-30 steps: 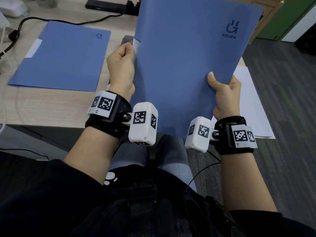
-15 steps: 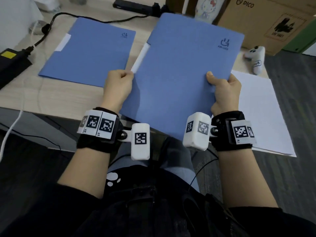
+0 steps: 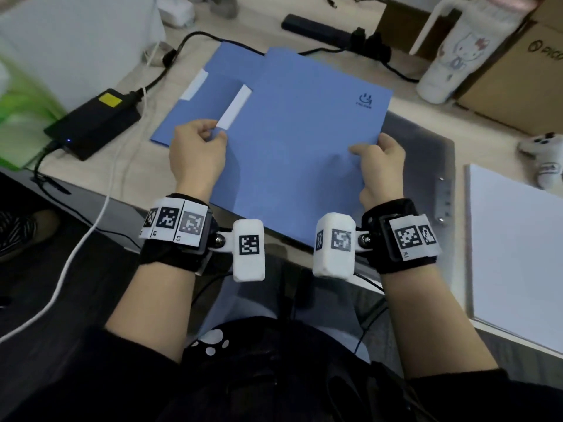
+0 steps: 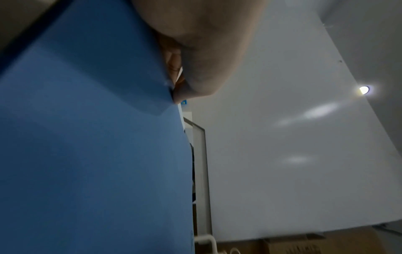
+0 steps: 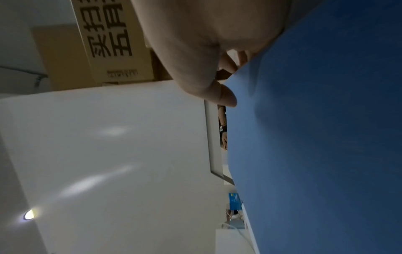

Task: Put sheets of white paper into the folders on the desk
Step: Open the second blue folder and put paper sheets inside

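A blue folder [image 3: 301,132] with a white strip of paper [image 3: 234,108] showing at its left edge is held low over the desk, partly over a second blue folder [image 3: 198,111] that lies flat behind it. My left hand [image 3: 198,150] pinches the held folder's left edge, seen close in the left wrist view [image 4: 87,137]. My right hand [image 3: 377,162] grips its right edge, thumb on top [image 5: 315,137]. A stack of white paper [image 3: 518,254] lies at the right.
A black power brick [image 3: 91,123] with cables sits at the left. A power strip [image 3: 320,28] is at the back, with a white bottle [image 3: 451,56] and a cardboard box [image 3: 518,77] at the back right. A white controller [image 3: 545,156] lies beyond the paper stack.
The held folder has come down from upright in front of me to nearly flat and moved left, now overlapping the other folder. Both hands kept their grip.
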{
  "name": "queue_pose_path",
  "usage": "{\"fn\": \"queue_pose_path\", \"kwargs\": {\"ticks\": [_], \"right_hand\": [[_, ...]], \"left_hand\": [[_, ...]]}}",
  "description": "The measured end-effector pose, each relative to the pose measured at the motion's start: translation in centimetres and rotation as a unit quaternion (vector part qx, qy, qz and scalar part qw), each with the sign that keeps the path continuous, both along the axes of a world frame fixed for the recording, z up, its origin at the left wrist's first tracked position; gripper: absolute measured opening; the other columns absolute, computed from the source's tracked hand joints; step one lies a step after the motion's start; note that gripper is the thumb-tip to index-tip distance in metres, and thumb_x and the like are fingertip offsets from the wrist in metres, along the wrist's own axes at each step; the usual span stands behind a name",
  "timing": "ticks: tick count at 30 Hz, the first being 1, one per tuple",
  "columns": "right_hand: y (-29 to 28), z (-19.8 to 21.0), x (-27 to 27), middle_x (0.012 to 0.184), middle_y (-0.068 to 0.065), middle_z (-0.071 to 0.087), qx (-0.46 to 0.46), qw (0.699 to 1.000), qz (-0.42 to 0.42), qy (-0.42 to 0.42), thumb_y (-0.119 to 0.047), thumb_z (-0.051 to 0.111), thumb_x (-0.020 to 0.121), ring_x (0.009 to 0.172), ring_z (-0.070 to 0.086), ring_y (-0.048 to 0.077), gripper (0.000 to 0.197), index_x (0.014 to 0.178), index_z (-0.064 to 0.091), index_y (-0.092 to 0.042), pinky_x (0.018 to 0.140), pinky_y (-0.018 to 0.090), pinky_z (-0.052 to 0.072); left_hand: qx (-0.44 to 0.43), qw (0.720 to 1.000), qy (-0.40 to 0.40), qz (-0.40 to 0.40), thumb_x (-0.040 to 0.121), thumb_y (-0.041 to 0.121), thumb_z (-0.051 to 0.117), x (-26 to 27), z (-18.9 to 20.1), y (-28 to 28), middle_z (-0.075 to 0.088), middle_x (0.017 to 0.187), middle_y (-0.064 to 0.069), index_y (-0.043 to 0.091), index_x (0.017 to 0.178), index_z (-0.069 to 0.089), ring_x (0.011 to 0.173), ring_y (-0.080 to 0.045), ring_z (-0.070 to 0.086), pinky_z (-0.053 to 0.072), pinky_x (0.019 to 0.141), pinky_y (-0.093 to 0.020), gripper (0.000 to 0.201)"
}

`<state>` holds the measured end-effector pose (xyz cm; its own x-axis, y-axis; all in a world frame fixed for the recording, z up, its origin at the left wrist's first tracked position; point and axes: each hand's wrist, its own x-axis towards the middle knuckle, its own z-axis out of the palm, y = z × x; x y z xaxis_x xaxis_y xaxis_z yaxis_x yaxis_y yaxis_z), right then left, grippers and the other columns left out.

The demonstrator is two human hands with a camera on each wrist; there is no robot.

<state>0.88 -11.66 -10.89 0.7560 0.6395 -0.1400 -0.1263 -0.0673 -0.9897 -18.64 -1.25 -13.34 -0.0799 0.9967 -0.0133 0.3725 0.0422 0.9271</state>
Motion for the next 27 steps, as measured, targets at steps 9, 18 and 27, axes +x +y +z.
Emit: {"fn": "queue_pose_path", "kwargs": {"ticks": [9,18,27], "right_hand": [[7.5,0.1,-3.1,0.097,0.012,0.061,-0.024,0.997,0.068,0.029,0.0,0.054,0.071,0.084,0.056,0.023,0.025,0.095,0.053,-0.003,0.073,0.029,0.046],[12.3,-0.7,-3.5,0.097,0.006,0.061,-0.072,0.995,0.069,0.014,-0.002,0.055,0.072,0.083,0.056,0.019,0.028,0.099,0.056,-0.008,0.073,0.028,0.046],[13.5,-2.1,-3.7,0.111,0.009,0.066,-0.126,0.988,0.092,-0.002,-0.016,0.056,0.059,0.103,0.063,0.029,0.043,0.102,0.055,-0.011,0.092,0.045,0.051]], "left_hand": [[-0.001,0.999,0.033,0.035,0.084,0.021,0.056,-2.7,0.1,6.3,0.07,0.104,-0.006,0.014,0.112,0.066,0.101,-0.021,0.064,0.051,0.09,-0.033,0.031],[0.001,0.996,0.083,0.037,0.087,0.018,0.056,-2.6,-0.5,10.9,0.069,0.11,-0.009,0.01,0.115,0.065,0.106,-0.024,0.062,0.047,0.09,-0.028,0.031],[0.014,0.987,0.162,0.003,0.085,0.014,0.049,-2.6,-1.9,11.9,0.068,0.109,-0.017,0.008,0.114,0.066,0.11,-0.037,0.056,0.049,0.09,-0.041,0.034]]}}
